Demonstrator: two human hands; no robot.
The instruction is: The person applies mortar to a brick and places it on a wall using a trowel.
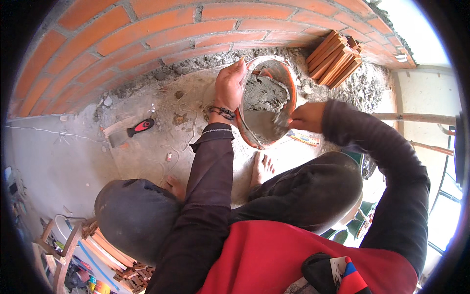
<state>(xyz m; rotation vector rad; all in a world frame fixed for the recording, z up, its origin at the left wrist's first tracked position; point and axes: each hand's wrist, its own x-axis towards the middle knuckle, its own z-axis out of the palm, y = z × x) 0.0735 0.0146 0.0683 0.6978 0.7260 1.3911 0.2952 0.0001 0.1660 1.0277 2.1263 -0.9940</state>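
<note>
An orange bucket tilts toward me on the floor, its rim smeared with grey. Wet grey mortar fills part of it. My left hand, a dark beaded bracelet at the wrist, grips the bucket's left rim. At the opposite side, my right hand is closed around a trowel whose grey blade dips into the mortar near the lower rim. That blade is blurred, and my fist hides the handle.
A brick wall curves across the far side. Stacked reddish-brown strips stand beside rubble at its foot. A black-and-red-handled flat tool lies left on the floor. A yellow-orange tool lies below my right hand. A wooden frame stands lower left.
</note>
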